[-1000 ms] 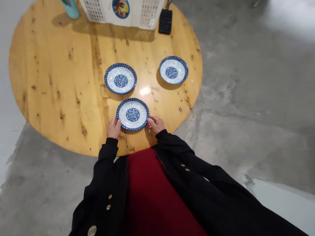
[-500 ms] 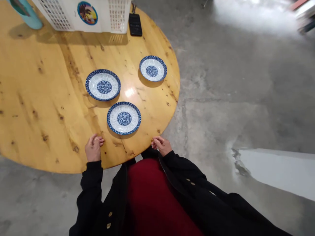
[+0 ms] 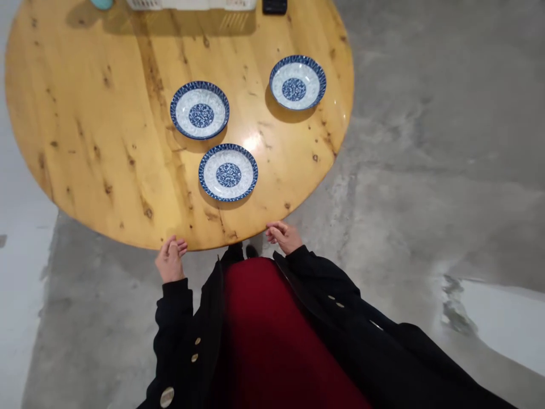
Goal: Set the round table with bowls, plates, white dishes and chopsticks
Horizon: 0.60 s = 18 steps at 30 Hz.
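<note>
Although the L hand [image 3: 170, 260] and the R hand [image 3: 284, 236] are both at the edge of the round wooden table [image 3: 85, 130], neither has hold of anything. The L hand is half closed, w/ fingers loosely curled together, and the R hand is partly open, w/ fingers lightly bent. Both are at the rim, but I cannot tell exactly if they touch the wood.

Three blue & white plates lie flat on the table, well apart from each other. The near plate [image 3: 228, 172] is closest to the hands, a little inward from the rim and not touching either hand. The left plate [image 3: 200, 109] is just behind it, more to the left, and the right plate [image 3: 297, 82] is farther away, near the opposite rim.

At the far edge, cut by the top of the view, are a white basket [image 3: 191, 4], a small black box [image 3: 275, 5] and a teal bottle [image 3: 102, 3]. The person wears a black coat [image 3: 183, 341] w/ round buttons over a red cloth [image 3: 276, 341]. Below is a gray concrete floor [image 3: 426, 142].
</note>
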### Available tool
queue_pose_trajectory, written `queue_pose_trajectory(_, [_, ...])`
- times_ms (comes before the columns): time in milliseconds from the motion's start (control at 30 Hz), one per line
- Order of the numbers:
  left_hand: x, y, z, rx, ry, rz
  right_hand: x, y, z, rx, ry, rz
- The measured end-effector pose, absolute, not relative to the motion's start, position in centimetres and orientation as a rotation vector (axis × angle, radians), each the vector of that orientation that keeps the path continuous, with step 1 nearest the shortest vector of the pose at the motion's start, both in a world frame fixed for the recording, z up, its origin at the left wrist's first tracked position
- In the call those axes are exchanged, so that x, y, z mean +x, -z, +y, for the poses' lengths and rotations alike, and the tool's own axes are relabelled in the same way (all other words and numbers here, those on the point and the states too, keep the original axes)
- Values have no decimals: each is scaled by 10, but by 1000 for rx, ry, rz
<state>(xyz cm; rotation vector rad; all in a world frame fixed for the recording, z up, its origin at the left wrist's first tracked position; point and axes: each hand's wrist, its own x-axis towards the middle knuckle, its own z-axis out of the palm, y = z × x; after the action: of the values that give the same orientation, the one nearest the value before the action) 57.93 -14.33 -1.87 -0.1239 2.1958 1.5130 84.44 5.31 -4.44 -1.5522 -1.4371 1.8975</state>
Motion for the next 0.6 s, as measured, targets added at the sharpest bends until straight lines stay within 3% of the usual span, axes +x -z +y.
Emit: queue_pose_trajectory(600, [732,-4,-168,55,-1422,2093,944,57,28,-1483,-1916,-1371])
